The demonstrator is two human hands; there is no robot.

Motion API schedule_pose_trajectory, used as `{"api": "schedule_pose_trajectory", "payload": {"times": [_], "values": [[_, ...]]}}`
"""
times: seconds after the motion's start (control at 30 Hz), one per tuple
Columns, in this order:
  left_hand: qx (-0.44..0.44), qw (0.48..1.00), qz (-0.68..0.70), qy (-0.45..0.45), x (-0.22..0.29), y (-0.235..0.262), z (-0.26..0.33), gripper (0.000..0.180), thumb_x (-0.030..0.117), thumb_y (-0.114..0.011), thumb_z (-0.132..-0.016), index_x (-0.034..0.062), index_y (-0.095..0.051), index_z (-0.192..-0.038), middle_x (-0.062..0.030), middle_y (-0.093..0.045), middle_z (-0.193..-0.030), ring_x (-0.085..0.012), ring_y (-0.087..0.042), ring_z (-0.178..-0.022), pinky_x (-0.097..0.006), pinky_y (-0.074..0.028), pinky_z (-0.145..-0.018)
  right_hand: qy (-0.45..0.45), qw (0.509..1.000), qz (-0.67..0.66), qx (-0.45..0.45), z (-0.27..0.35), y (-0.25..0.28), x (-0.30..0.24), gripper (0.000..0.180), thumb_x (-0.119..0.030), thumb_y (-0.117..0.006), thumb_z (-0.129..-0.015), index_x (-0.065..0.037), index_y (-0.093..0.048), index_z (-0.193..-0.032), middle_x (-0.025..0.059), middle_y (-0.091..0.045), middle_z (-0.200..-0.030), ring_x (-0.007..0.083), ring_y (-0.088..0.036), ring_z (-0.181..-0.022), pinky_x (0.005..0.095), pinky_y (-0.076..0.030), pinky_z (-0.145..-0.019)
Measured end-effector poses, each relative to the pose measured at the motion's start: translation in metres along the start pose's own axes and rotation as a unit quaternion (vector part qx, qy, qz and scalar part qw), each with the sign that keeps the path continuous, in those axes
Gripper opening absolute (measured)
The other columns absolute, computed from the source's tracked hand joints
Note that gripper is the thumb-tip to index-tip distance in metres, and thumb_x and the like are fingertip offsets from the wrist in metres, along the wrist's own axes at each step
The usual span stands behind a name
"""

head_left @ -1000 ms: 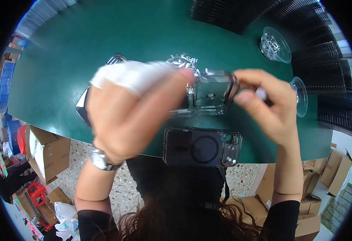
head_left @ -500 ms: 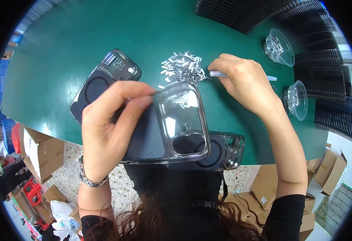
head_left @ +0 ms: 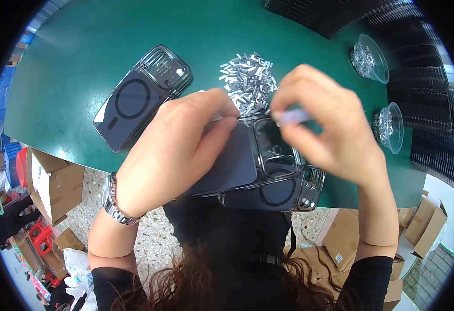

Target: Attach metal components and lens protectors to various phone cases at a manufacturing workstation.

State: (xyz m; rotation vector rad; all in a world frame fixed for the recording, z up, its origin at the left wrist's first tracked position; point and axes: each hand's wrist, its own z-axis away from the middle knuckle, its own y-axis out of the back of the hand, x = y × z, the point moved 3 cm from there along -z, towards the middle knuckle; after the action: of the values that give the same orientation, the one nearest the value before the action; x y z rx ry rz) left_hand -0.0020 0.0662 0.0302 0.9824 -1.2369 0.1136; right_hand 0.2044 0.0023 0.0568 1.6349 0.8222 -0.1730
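My left hand pinches the upper edge of a dark phone case with a clear camera-side end, tilted a little. My right hand, blurred, grips a pale translucent pen-like stick close to the case's upper right edge. Whether the stick touches the case I cannot tell. Just beyond the case lies a heap of small silver and white bar-shaped pieces. Another dark case with a ring sits partly under the held one, and more ringed cases, apparently stacked, lie to the left.
Two clear plastic bowls, a far one and a nearer one, hold small metallic pieces on the right of the green table. Dark rows of stacked items line the right edge. Cardboard boxes stand beyond the table's near edge.
My right hand has come leftward and closer, bringing the stick to the held case's upper edge. My left hand has shifted right with the case, which now lies at a different tilt.
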Motion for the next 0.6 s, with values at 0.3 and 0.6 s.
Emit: {"api": "schedule_pose_trajectory", "payload": {"times": [0.3, 0.6], "values": [[0.006, 0.998, 0.005, -0.064, 0.017, -0.015, -0.018, 0.011, 0.004, -0.068, -0.093, 0.0003, -0.068, -0.104, -0.0184, -0.068, -0.089, -0.0347, -0.064, -0.076, -0.039, -0.05, -0.069, 0.031, 0.99, 0.135, -0.023, 0.004, 0.002, -0.018, 0.025, -0.002, -0.076, -0.075, -0.005, -0.062, -0.096, 0.0098, -0.062, -0.095, 0.0298, -0.067, -0.085, 0.0404, -0.056, -0.067], [-0.014, 0.995, -0.08, -0.064, 0.029, -0.018, -0.016, 0.012, 0.012, -0.068, -0.096, 0.0002, -0.067, -0.098, -0.0221, -0.067, -0.085, -0.043, -0.066, -0.082, -0.05, -0.052, -0.07, -0.085, 0.994, 0.069, 0.026, 0.019, -0.016, -0.007, 0.015, -0.012, -0.072, -0.089, -0.005, -0.063, -0.099, 0.0117, -0.066, -0.093, 0.0347, -0.069, -0.091, 0.0471, -0.057, -0.073]]}}
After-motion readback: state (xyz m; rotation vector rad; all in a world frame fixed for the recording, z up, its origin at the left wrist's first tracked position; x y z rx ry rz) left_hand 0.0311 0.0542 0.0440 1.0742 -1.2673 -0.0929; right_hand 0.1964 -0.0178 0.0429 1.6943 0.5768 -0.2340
